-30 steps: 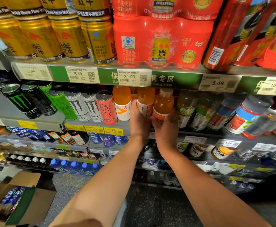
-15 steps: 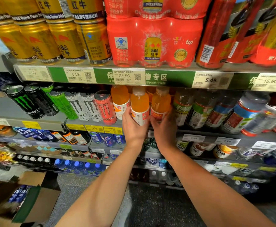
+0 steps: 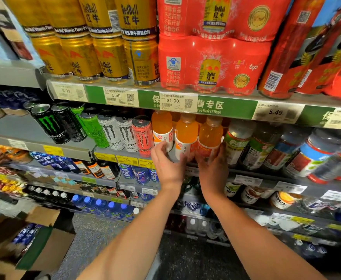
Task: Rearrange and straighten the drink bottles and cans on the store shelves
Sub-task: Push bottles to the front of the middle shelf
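Three orange bottles stood at the shelf's front edge [image 3: 246,172], right of the red can [image 3: 143,136]. The left hand [image 3: 166,164] curled round the left bottle [image 3: 162,128]; the right hand [image 3: 213,168] gripped the right bottle [image 3: 210,136], the middle bottle [image 3: 186,134] between them.

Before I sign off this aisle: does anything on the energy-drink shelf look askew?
Mostly tidy. The middle orange plastic bottle stands forward of its two orange neighbours, out of line; both hands are at their bases.
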